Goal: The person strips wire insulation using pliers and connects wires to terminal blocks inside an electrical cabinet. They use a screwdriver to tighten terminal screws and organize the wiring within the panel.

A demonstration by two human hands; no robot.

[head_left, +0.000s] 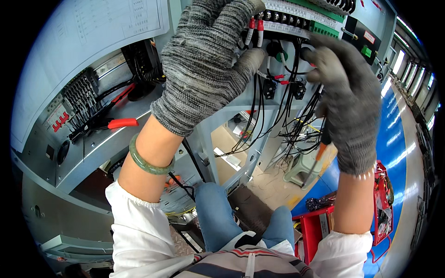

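My left hand (199, 69), in a grey striped knit glove, reaches up to the terminal block (282, 18). Its thumb stands apart from the fingers, beside wires with red end sleeves (260, 25); some fingertips are cut off by the top edge. In my gloved right hand (350, 99), slightly blurred, is a screwdriver (320, 153) with an orange and black handle, its shaft pointing down. The fingers of that hand are bent near the black wires (294, 92) under the block. Red-sleeved wire ends (282, 79) lie between the two hands.
Red-handled pliers (123, 123) lie on the cabinet ledge at left, near a row of wired terminals (81, 95). A printed drawing sheet (88, 41) covers the upper left. Below are a pale green stool (301, 169) and a red tool box (315, 229).
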